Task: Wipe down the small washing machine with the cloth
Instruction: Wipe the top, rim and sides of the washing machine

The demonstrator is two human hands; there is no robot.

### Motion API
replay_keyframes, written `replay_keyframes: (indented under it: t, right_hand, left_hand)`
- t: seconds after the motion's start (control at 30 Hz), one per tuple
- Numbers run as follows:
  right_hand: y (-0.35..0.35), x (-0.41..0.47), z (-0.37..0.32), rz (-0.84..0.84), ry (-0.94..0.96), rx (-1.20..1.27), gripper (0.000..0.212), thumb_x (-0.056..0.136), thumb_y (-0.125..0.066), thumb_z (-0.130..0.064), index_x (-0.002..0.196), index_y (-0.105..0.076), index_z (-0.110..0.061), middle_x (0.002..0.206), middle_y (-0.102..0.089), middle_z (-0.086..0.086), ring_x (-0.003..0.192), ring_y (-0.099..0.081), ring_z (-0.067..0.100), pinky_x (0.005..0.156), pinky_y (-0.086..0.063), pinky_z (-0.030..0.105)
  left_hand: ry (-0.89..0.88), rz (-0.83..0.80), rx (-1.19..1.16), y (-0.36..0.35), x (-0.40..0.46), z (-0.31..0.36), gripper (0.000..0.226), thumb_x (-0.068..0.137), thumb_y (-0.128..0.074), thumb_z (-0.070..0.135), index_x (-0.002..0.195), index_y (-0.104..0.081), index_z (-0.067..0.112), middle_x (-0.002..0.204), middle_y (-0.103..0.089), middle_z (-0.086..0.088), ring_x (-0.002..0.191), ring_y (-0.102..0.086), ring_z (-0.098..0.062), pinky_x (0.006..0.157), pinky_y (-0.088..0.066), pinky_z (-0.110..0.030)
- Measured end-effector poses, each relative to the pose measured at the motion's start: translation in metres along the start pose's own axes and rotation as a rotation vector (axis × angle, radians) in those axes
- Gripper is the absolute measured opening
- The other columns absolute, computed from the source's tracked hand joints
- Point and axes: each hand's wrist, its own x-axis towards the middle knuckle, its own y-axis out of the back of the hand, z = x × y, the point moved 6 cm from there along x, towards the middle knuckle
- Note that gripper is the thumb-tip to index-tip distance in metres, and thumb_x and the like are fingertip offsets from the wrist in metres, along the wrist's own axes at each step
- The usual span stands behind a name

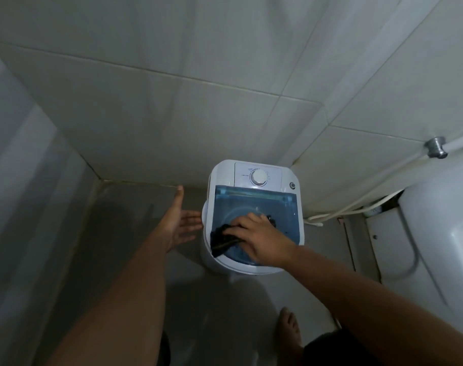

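The small washing machine [225,175] is white with a translucent blue lid [254,204] and a round white dial [259,177] on its back panel. It stands on the floor in a tiled corner. My right hand [259,239] lies on the lid and presses a dark cloth [221,240] against its front left part. My left hand [179,220] is spread flat beside the machine's left side, fingertips near or touching the casing, holding nothing.
Tiled walls [172,114] close in behind and to the left. A white toilet [441,233] stands at the right, with white hoses [341,210] along the wall and a metal fitting [435,147] above. My bare foot [289,328] rests on the floor in front of the machine.
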Motion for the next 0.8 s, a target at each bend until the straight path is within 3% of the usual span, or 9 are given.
replay_keyframes:
  t: [0.1, 0.17, 0.23, 0.37, 0.47, 0.6, 0.73, 0.8]
  right_hand:
    - [0.032, 0.028, 0.046, 0.184, -0.263, -0.052, 0.042, 0.092, -0.062, -0.02, 0.134, -0.06, -0.023, 0.124, -0.06, 0.005, 0.11, -0.053, 0.029, 0.092, -0.046, 0.047]
    - [0.036, 0.042, 0.07, 0.234, -0.536, -0.077, 0.042, 0.093, -0.059, -0.018, 0.135, -0.059, -0.022, 0.125, -0.058, 0.007, 0.111, -0.051, 0.033, 0.092, -0.043, 0.048]
    - [0.021, 0.042, 0.06, 0.227, -0.636, -0.077, 0.044, 0.092, -0.058, -0.016, 0.136, -0.057, -0.023, 0.126, -0.056, 0.008, 0.113, -0.05, 0.034, 0.092, -0.039, 0.048]
    - [-0.007, 0.015, -0.006, 0.128, -0.256, 0.058, 0.049, 0.083, -0.065, -0.018, 0.131, -0.061, -0.025, 0.12, -0.059, 0.004, 0.106, -0.054, 0.032, 0.085, -0.043, 0.047]
    - [0.019, 0.023, 0.005, 0.02, -0.148, 0.162, 0.044, 0.089, -0.064, -0.021, 0.132, -0.06, -0.029, 0.123, -0.061, -0.001, 0.112, -0.053, 0.024, 0.096, -0.043, 0.044]
    - [0.072, 0.089, 0.081, 0.253, -0.395, 0.081, 0.041, 0.093, -0.063, -0.023, 0.134, -0.061, -0.025, 0.116, -0.062, 0.008, 0.106, -0.057, 0.031, 0.091, -0.051, 0.048]
    - [0.053, 0.125, 0.099, 0.266, -0.669, -0.055, 0.042, 0.095, -0.059, -0.025, 0.137, -0.057, -0.021, 0.121, -0.057, 0.014, 0.107, -0.055, 0.036, 0.088, -0.048, 0.046]
    - [0.028, 0.129, 0.07, 0.294, -0.576, -0.117, 0.047, 0.087, -0.065, -0.019, 0.134, -0.06, -0.021, 0.121, -0.057, 0.014, 0.104, -0.054, 0.039, 0.085, -0.046, 0.048]
  left_hand:
    - [-0.016, 0.012, 0.028, -0.003, 0.002, -0.003, 0.088, 0.078, -0.032, 0.088, 0.104, -0.069, 0.014, 0.106, -0.074, -0.005, 0.103, -0.068, -0.022, 0.101, -0.048, -0.046]
    - [-0.043, 0.035, 0.074, -0.007, 0.001, -0.003, 0.063, 0.088, -0.047, 0.071, 0.103, -0.069, 0.014, 0.109, -0.073, -0.006, 0.102, -0.068, -0.02, 0.102, -0.047, -0.045]
    - [-0.094, 0.105, 0.102, -0.008, 0.003, -0.001, 0.042, 0.092, -0.063, 0.046, 0.108, -0.07, 0.008, 0.109, -0.075, -0.009, 0.092, -0.071, -0.019, 0.096, -0.051, -0.04]
    - [-0.145, 0.151, 0.12, -0.009, 0.01, 0.0, 0.005, 0.09, -0.068, 0.014, 0.093, -0.068, 0.01, 0.097, -0.072, -0.016, 0.064, -0.066, -0.017, 0.071, -0.051, -0.029]
    - [-0.14, 0.169, 0.092, -0.006, 0.017, -0.004, 0.002, 0.09, -0.067, 0.008, 0.09, -0.066, 0.01, 0.093, -0.07, -0.017, 0.067, -0.065, -0.022, 0.069, -0.051, -0.031]
    - [-0.148, 0.192, 0.082, -0.008, 0.02, -0.006, 0.006, 0.092, -0.063, 0.007, 0.094, -0.068, 0.01, 0.098, -0.074, -0.016, 0.08, -0.068, -0.026, 0.078, -0.055, -0.037]
    - [-0.138, 0.181, 0.056, -0.009, 0.019, -0.004, 0.008, 0.092, -0.063, 0.007, 0.098, -0.068, 0.008, 0.096, -0.072, -0.016, 0.072, -0.066, -0.021, 0.07, -0.051, -0.03]
    - [-0.116, 0.164, 0.038, -0.01, 0.022, -0.006, 0.014, 0.092, -0.065, 0.008, 0.105, -0.067, 0.006, 0.096, -0.071, -0.014, 0.072, -0.066, -0.02, 0.064, -0.053, -0.027]
